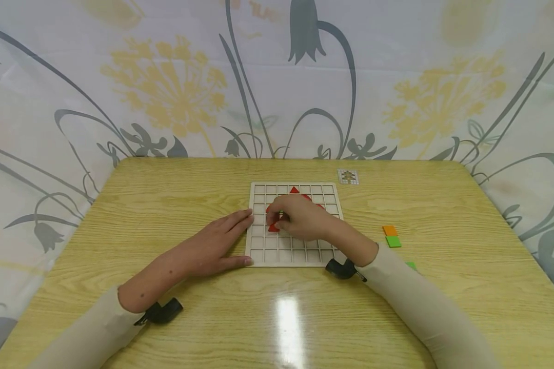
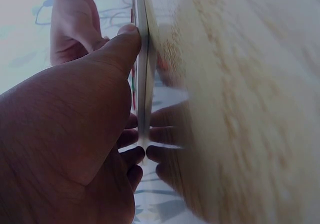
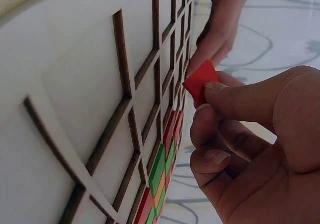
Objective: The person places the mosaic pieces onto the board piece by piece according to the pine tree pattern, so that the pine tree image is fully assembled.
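A pale wooden grid board (image 1: 270,256) lies on the table. My right hand (image 1: 300,218) is over the board's left-centre part, thumb and fingers pinching a red triangular tile (image 3: 201,79) just above the grid. In the right wrist view, red, green (image 3: 157,170) and orange tiles sit in cells below that hand; in the head view it hides most of them. A red triangle (image 1: 294,190) shows near the board's far edge. My left hand (image 1: 221,243) rests at the board's left side, fingertips and thumb touching the edge with the fingers fairly straight.
Right of the board lie an orange square tile (image 1: 390,230) and a green square tile (image 1: 393,241), edge to edge. Another green tile (image 1: 411,265) is partly covered by the right sleeve. A small pattern card (image 1: 348,177) lies beyond the board's far right corner.
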A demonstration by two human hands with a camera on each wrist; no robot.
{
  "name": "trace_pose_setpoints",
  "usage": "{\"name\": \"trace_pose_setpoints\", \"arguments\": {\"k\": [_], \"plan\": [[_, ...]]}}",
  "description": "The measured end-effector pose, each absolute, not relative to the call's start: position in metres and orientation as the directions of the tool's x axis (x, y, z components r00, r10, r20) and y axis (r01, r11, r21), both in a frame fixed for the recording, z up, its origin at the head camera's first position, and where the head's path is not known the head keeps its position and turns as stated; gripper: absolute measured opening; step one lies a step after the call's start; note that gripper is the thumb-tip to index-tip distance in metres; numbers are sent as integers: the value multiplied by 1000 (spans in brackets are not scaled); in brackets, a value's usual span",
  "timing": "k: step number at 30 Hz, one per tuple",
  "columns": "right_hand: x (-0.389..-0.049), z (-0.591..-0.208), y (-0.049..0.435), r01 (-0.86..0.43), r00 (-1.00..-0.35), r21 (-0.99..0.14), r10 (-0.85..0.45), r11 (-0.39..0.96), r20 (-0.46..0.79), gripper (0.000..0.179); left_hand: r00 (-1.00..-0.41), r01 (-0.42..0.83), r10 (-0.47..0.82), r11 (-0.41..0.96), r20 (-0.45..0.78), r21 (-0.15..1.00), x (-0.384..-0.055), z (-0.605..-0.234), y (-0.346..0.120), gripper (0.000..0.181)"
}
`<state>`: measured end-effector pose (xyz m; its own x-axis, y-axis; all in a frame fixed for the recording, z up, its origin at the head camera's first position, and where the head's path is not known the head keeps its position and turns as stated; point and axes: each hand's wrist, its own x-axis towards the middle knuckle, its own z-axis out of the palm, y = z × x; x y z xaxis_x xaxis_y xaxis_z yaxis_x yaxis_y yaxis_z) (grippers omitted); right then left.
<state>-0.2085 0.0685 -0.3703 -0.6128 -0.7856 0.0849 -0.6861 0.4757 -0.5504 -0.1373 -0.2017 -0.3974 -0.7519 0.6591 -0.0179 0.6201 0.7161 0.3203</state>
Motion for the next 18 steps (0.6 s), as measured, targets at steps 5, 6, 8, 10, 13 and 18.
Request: {"name": "trace_pose_setpoints", "arguments": {"k": [5,6,8,10,13,18], "plan": [[-210,-374,64,-676,-598,-570,-800,468,52,23,-752,620,659,716,-18,320,-137,-397,-201,91],[-210,-375,63,-675,-598,-568,-800,471,46,23,-751,621,660,716,-18,320,-137,-397,-201,91],[-210,-376,61,-679,-598,-558,-800,478,42,22,-752,621,659,716,-17,319,-138,-397,-201,91],[-209,-376,61,-681,-602,-548,-797,486,41,20,-752,621,659,717,-16,317,-138,-397,-201,91],[-209,-377,60,-677,-607,-549,-794,491,38,18,-752,621,659,717,-18,316,-138,-397,-201,91],[-209,-378,60,-674,-608,-549,-793,494,33,17,-751,622,661,716,-19,318,-138,-397,-201,91]]}}
